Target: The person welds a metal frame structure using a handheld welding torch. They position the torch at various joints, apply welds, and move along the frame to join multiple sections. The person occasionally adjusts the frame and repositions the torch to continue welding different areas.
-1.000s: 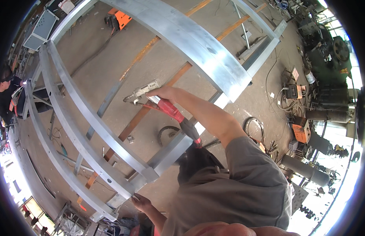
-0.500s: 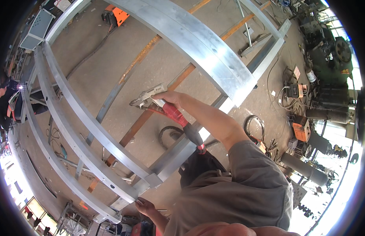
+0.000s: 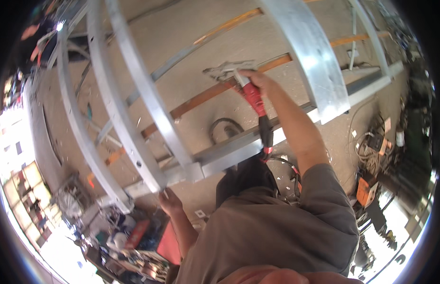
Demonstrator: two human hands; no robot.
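Two hands at work on a galvanised steel frame [image 3: 134, 118]. Right hand [image 3: 258, 80] is wrapped around the red body of an angle grinder [image 3: 251, 94], fingers closed tight near its head; the grey guard and disc [image 3: 227, 71] jut out past the fingertips, held in the open gap between two frame bars and above an orange beam [image 3: 206, 97] that lies on the concrete floor [image 3: 220, 38] below. The tool's black rear handle and cord [image 3: 266, 137] trail back from the heel of the hand along the forearm.

Left hand [image 3: 169, 201] is down at the near end of a frame bar, fingertips against the metal just where the bar meets the cross rail [image 3: 239, 149]. Whether those fingers clasp the edge or only press on it, cannot tell; the view is too oblique.

Handling, as a judgement: grinder looks rigid and fairly weighty, nose-heavy toward the disc, plastic shell grippy enough. One-handed hold close behind the head gives control of the disc; the rear handle is free for a second hand. Keep fingers behind the guard. Frame bars look stiff, smooth, with sharp sheet edges; best touched on the flat faces.

Beyond the right fingers: a wide flat bar [image 3: 314, 61]. Below the left fingers: cluttered bins and tools [image 3: 130, 241].
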